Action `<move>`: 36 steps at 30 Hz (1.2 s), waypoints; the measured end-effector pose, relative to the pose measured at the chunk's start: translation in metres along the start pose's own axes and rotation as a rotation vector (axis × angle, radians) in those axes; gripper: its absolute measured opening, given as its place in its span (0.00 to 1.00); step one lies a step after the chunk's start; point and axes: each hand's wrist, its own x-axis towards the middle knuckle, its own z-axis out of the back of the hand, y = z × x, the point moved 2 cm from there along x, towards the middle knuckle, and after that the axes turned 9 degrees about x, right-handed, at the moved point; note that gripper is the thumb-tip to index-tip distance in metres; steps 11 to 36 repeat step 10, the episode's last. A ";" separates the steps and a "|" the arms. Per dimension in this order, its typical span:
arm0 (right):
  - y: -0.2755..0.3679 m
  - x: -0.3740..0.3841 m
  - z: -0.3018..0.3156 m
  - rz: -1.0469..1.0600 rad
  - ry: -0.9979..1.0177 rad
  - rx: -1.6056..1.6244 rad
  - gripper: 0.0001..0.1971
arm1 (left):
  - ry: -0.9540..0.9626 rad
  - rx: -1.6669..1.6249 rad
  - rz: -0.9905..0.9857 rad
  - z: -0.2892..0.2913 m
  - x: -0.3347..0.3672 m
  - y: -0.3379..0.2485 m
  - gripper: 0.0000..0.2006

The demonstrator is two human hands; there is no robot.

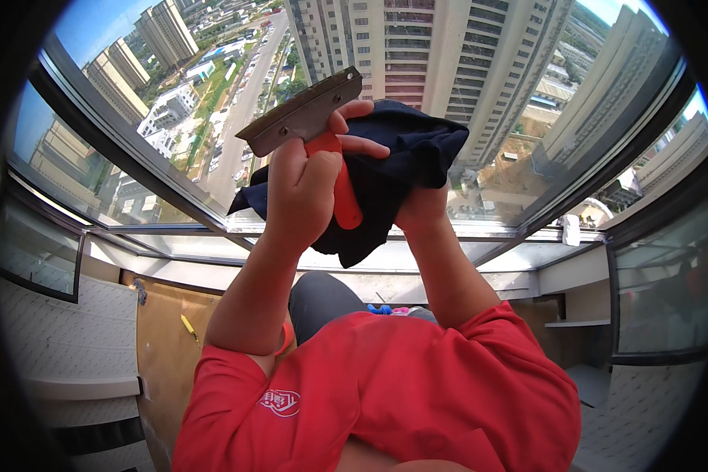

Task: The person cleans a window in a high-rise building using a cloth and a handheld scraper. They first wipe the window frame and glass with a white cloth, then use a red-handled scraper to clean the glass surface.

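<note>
A wide-bladed scraper [305,112] with a red handle is gripped in my left hand [307,185], its metal blade slanting up to the right. Some fingers of that hand reach over a dark navy cloth [417,141]. The cloth is bunched behind the handle and hangs down in folds. My right hand [426,206] holds the cloth from the right side, with its fingers hidden under the fabric. Both hands are raised in front of a large window pane [480,118].
Dark window frames [551,185] run along both sides, above a pale sill [354,282]. A white item [572,230] lies on the sill at right. A yellow tool [189,328] lies on the brown surface at left. Small blue things [380,309] show by my knee [322,299].
</note>
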 end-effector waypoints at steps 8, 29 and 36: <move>0.017 -0.004 0.018 -0.117 0.061 0.093 0.41 | -0.097 0.270 0.214 0.048 0.003 0.000 0.16; 0.012 0.000 0.004 -0.203 0.031 -0.012 0.42 | 0.130 0.495 0.182 0.048 0.014 0.006 0.18; 0.012 0.000 0.004 -0.203 0.031 -0.012 0.42 | 0.130 0.495 0.182 0.048 0.014 0.006 0.18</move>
